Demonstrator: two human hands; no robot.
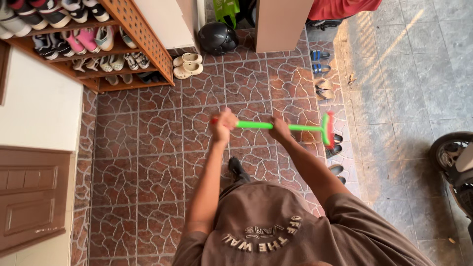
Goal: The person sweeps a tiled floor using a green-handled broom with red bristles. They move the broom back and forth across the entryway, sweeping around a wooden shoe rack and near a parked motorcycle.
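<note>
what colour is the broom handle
Bright green broom handle with a red end, seen in the head view.

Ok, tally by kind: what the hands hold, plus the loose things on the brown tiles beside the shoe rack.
Green broom, gripped by left hand and right hand: 1
Black helmet: 1
Cream clogs: 2
Total: 4

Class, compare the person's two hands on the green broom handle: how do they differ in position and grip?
The left hand clasps the broom handle at its red end; the right hand grips nearer the broom head. The left arm looks straighter; the right arm angles in from the side. Both hands close around the handle.
</note>
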